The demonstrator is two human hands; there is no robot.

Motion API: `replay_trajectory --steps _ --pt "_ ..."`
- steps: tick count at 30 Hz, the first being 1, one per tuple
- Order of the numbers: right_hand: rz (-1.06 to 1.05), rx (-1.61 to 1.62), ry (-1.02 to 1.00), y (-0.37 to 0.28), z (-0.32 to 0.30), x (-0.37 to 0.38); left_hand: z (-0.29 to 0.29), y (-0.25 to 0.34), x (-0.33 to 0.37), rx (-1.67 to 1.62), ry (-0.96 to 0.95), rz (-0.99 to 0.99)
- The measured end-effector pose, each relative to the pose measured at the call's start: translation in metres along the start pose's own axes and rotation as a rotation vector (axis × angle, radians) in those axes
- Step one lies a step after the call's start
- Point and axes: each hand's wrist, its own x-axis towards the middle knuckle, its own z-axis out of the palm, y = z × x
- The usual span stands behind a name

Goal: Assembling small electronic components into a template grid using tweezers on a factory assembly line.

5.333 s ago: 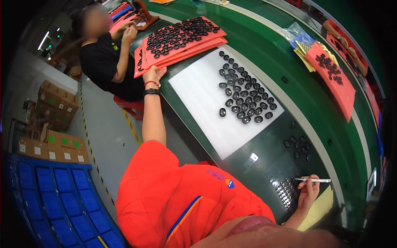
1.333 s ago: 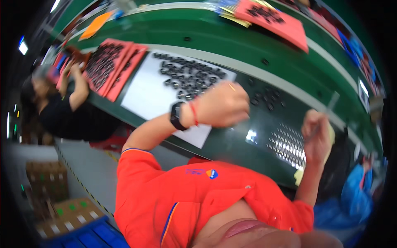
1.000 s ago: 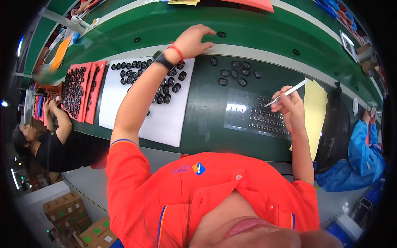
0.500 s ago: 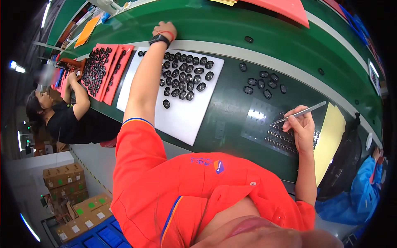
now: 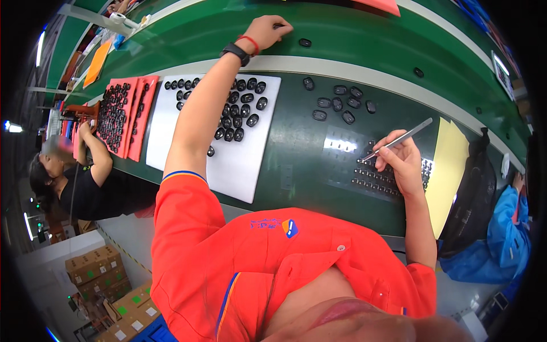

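My left hand (image 5: 266,33) reaches out over the green belt at the far side. Its fingers close on a small black oval part (image 5: 278,26), and another such part (image 5: 305,43) lies just to the right. My right hand (image 5: 401,162) grips silver tweezers (image 5: 411,132), pointing down to the left. Their tip is over a clear sheet (image 5: 340,161) that carries rows of small metallic pieces (image 5: 376,183). Beyond that sheet lies a loose group of black oval parts (image 5: 337,104). Under my left arm, a white foam sheet (image 5: 236,171) bears many more of them.
Red foam sheets (image 5: 137,117) with black parts lie at the left, near a person in black (image 5: 108,185). Yellow paper (image 5: 447,171) and a black bag (image 5: 470,194) are on the right. Cardboard boxes (image 5: 94,265) stand at lower left.
My left hand has moved to the right along the belt and now holds a black oval part. My right hand stays over the clear sheet with the tweezers. The whole view has shifted slightly.
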Motion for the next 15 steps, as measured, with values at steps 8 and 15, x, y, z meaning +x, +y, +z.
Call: replay_trajectory --steps 8,15 --pt "0.012 -0.021 -0.021 -0.001 0.0 -0.002 0.018 0.003 0.009 -0.033 -0.226 -0.016" --pt "0.007 0.003 -0.018 0.004 -0.006 0.003 0.005 0.037 -0.012 -0.044 -0.222 -0.012"
